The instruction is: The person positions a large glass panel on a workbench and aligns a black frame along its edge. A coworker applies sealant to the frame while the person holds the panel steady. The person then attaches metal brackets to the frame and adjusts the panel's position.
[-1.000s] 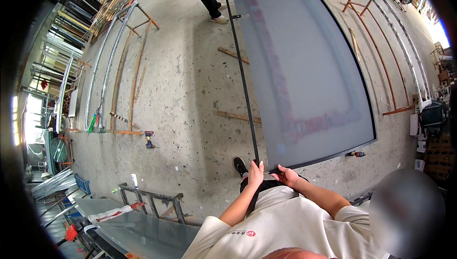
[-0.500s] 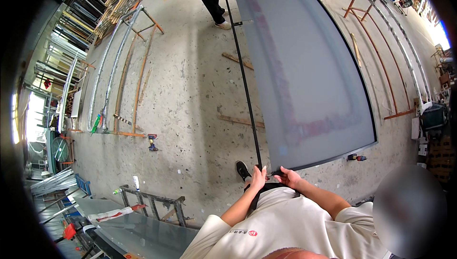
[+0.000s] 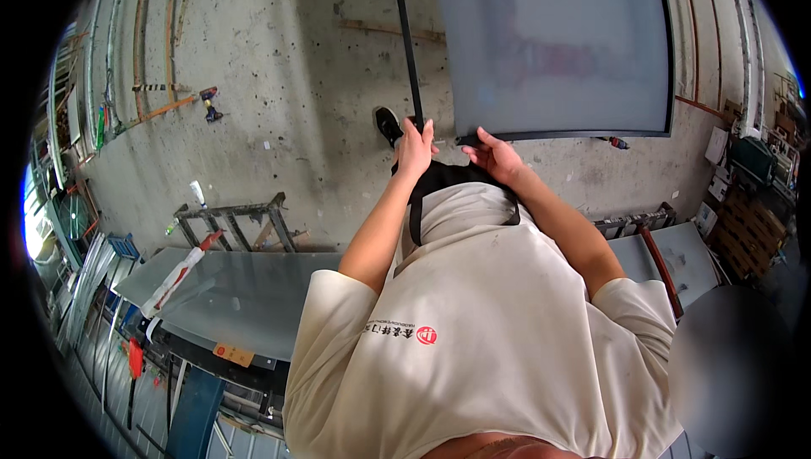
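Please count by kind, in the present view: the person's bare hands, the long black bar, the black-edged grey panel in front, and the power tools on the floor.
Bare hands: 2 (left hand, right hand)
Long black bar: 1
Black-edged grey panel: 1
Power tools: 2 (left tool, right tool)
Total: 6

The bare left hand (image 3: 415,148) was held out in front of the waist, with its fingers and thumb pointed away from the belly. The bare right hand (image 3: 497,159) was held near it, not touching, and turned in toward it, with the thumb lifted above the fingers. The bare left forearm (image 3: 378,227) and the bare right forearm (image 3: 562,216) were both slanted inward.
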The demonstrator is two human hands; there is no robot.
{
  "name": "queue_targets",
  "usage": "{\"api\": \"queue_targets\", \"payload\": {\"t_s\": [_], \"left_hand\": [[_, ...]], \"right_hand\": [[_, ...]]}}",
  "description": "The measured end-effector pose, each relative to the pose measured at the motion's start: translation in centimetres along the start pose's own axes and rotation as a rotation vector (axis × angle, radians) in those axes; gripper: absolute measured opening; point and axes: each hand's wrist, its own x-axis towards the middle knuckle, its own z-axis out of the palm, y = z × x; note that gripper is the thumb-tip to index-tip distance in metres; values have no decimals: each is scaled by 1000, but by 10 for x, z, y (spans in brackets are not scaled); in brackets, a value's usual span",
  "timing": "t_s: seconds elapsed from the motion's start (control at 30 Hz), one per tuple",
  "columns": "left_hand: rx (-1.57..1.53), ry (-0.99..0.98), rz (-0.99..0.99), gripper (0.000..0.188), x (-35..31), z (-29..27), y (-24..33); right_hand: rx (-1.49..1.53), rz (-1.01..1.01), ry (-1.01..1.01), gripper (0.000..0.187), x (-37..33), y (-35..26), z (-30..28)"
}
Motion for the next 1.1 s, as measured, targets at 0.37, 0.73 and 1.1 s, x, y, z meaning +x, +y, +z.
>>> {"api": "queue_targets", "payload": {"t_s": [0.37, 0.73, 1.1], "left_hand": [[-33, -24, 79, 80, -8, 9, -8], [21, -35, 65, 56, -10, -1, 4], [139, -82, 98, 76, 19, 29, -30]], "right_hand": [[-73, 77, -29, 51, 2, 2, -7], [-137, 197, -97, 55, 9, -12, -35], [-48, 233, -407, 48, 19, -2, -67]]}}
